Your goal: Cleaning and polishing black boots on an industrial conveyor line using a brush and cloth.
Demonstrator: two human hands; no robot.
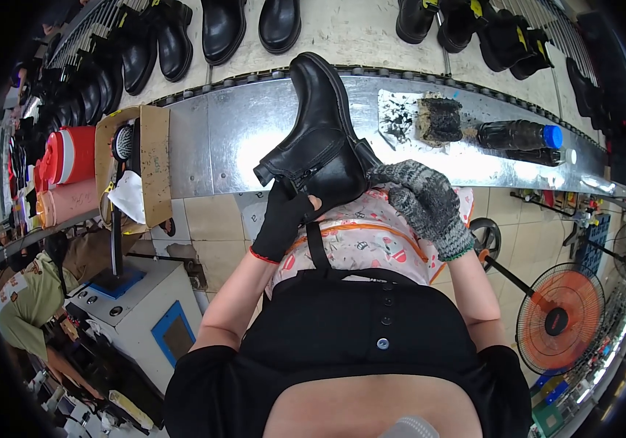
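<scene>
A black leather ankle boot (320, 109) lies on its side across the metal ledge, toe pointing away, with its zipped side up. Its shaft opening points to the near left and its heel faces right. My left hand (281, 220), in a black fingerless glove, is closed on the boot's near edge by the shaft. At the heel, my right hand (422, 204) wears a grey knitted glove. Its fingers are curled together against the boot; whatever they pinch, if anything, is hidden.
A metal ledge (229, 139) edges a conveyor with several black boots (223, 29). Rightward lie a black-stained sponge (439, 120) and a dark bottle with blue cap (517, 136). Leftward, a cardboard box (154, 164) holds a brush (123, 142). A fan (557, 317) stands right; another person (36, 299) is left.
</scene>
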